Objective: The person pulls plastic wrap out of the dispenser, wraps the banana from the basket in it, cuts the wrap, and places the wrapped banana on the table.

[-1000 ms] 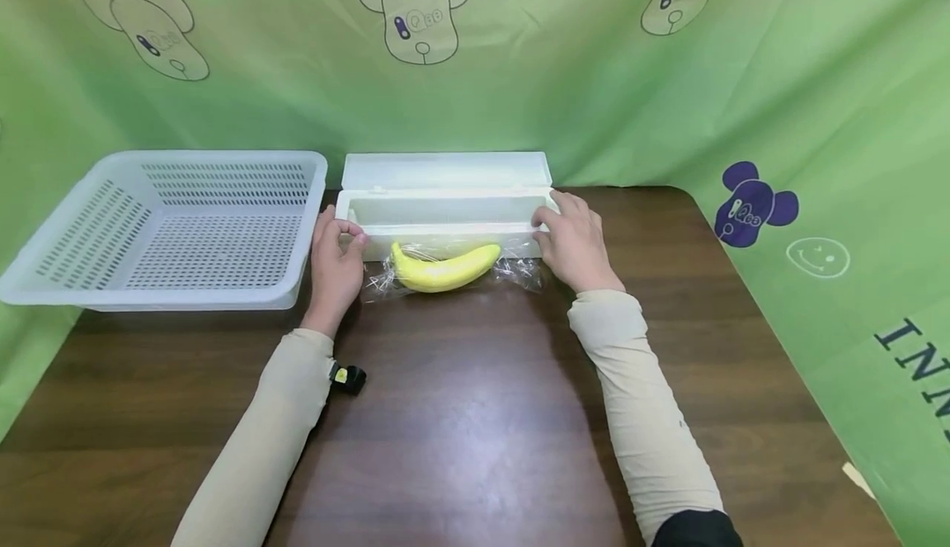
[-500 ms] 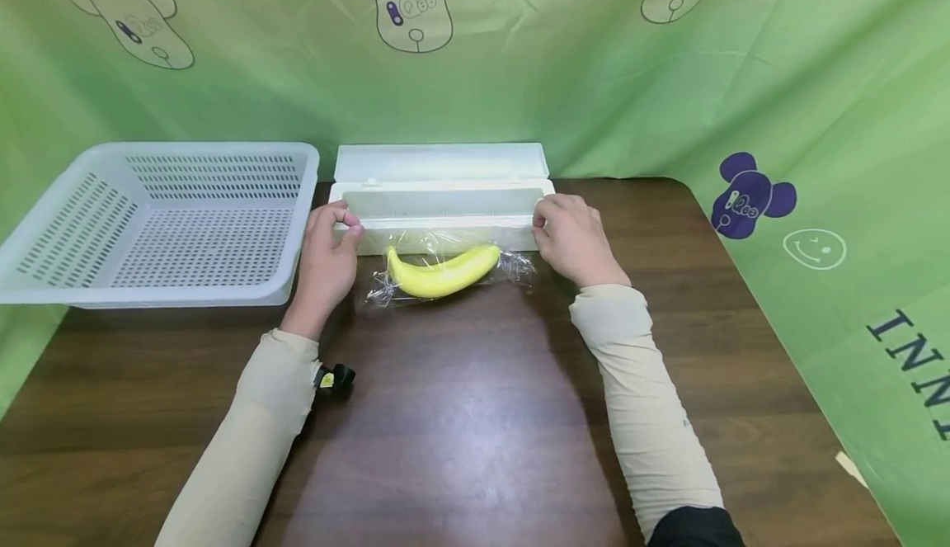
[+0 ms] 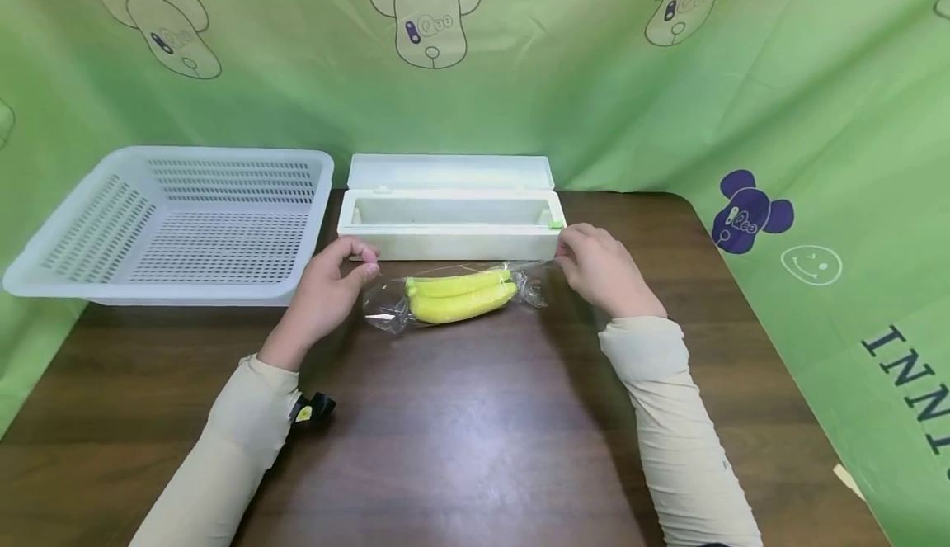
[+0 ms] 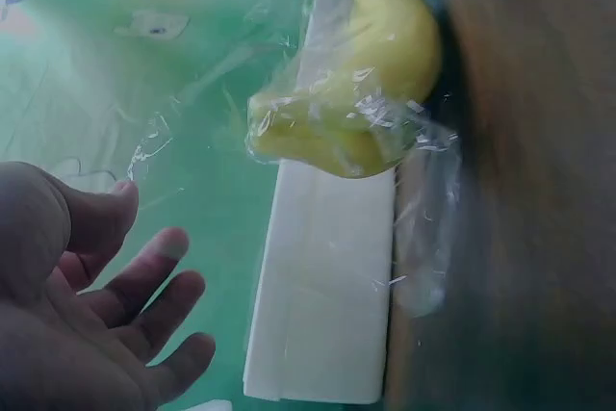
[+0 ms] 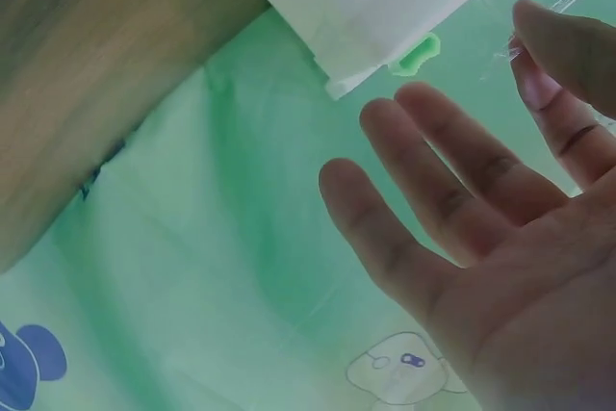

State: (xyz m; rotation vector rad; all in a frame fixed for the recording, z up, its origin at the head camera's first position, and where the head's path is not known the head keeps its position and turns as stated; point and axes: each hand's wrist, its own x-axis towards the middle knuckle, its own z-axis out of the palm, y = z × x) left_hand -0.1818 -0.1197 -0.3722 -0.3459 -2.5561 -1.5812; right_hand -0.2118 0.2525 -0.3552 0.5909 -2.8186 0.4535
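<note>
Between my hands on the table lie two yellow bananas (image 3: 462,304), side by side in clear plastic wrap (image 3: 386,316). Thumb and forefinger of my left hand (image 3: 326,293) pinch the wrap at its left corner. My right hand (image 3: 604,271) pinches the other corner between thumb and forefinger; its remaining fingers (image 5: 385,228) are spread apart. A thin sheet of wrap stretches from hand to hand above the bananas. Just behind is a white wrap dispenser box (image 3: 453,246), lid (image 3: 450,172) raised, with a green slide cutter (image 3: 556,225) at its right end.
A white plastic basket (image 3: 312,242) with slotted walls stands on the left, close to the box. Green printed cloth (image 3: 505,110) hangs behind and to the right of the brown wooden table (image 3: 460,448).
Both hands have come back from the box toward me, drawing the wrap with them. The bananas have turned, so two show instead of one. The green cutter is now visible.
</note>
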